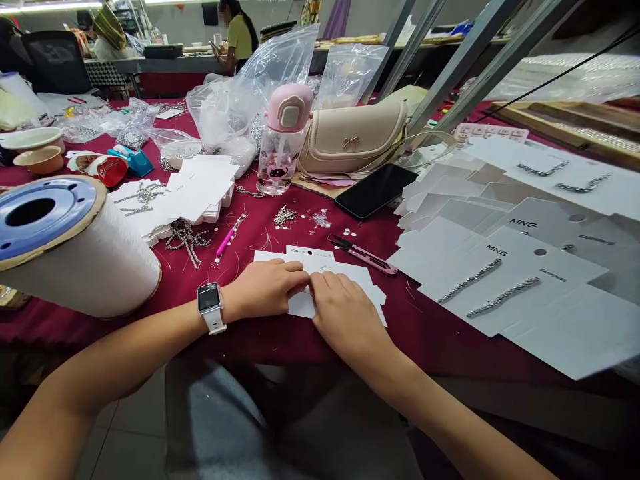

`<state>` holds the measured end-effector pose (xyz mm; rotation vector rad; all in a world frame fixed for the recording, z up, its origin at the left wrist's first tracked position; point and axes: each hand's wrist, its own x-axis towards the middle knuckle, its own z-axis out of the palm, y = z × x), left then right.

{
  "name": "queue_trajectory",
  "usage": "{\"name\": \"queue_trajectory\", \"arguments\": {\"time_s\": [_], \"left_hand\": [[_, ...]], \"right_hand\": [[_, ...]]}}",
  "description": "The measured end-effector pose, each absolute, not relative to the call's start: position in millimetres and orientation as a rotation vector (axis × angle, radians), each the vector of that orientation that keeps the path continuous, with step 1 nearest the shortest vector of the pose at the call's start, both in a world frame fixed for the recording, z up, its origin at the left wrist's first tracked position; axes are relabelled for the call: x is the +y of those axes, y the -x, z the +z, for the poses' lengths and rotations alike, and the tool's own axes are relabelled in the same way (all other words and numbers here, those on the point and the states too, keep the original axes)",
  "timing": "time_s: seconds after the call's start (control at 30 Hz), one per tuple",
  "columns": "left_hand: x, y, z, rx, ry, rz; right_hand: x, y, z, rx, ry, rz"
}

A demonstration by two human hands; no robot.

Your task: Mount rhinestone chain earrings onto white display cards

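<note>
Both hands rest on a small pile of white cards (345, 270) lying on the dark red tablecloth (280, 333) near the table's front edge. My left hand (265, 288), with a white smartwatch (210, 303) on the wrist, has its fingers curled and pinched against the cards. My right hand (343, 310) meets it fingertip to fingertip, fingers pressed together on the top card. What the fingertips pinch is hidden. Pink thread snips (365, 255) lie just beyond the cards.
A big white spool (75, 257) lies at left. Finished MNG earring cards (500, 280) spread at right. A black phone (375, 190), pink-capped bottle (283, 143), beige handbag (353, 137), card stacks (200, 190), loose rhinestone chains (187, 237) and a pink pen (227, 239) lie behind. A person stands far back.
</note>
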<state>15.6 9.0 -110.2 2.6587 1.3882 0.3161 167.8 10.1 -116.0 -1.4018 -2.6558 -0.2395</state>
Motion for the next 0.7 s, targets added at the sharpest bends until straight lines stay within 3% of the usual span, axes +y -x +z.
{"name": "queue_trajectory", "arguments": {"time_s": [0.23, 0.57, 0.7], "left_hand": [[9.6, -13.8, -108.6, 1.345, -2.64, 0.329], [8.6, -19.3, -109.0, 1.331, -2.524, 0.526], [9.3, -21.1, -109.1, 1.269, -2.5, 0.542]], "right_hand": [[19.8, -176.4, -113.9, -2.741, 1.283, -0.049], [36.6, -190.0, -105.9, -2.539, 1.088, 0.707], [43.4, -191.1, -104.4, -2.546, 0.967, 0.822]]}}
